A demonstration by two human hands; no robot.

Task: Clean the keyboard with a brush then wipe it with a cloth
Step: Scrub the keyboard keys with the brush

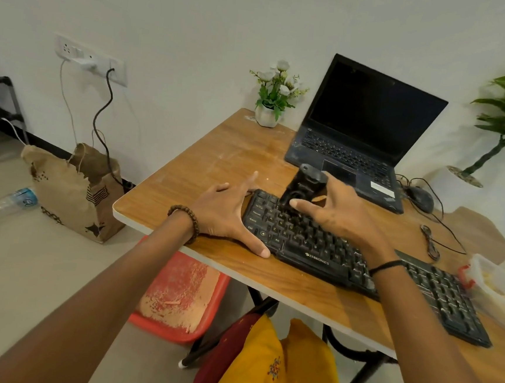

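Right hand (339, 212) grips a black brush (302, 185), its fingers curled round the handle, and the bristle end is down on the upper left keys of the black keyboard (361, 262). Left hand (223, 216) is spread wide open, thumb pressing the keyboard's near-left edge, fingers flat on the wooden bench (217, 163) (a beaded bracelet on that wrist). Keyboard lies slantwise across the bench, in front of an open laptop (363, 130) with a dark screen.

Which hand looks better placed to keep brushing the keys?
The right hand: it already holds the brush down on the keyboard. The left hand lies spread open at the keyboard's left end, steadying it.
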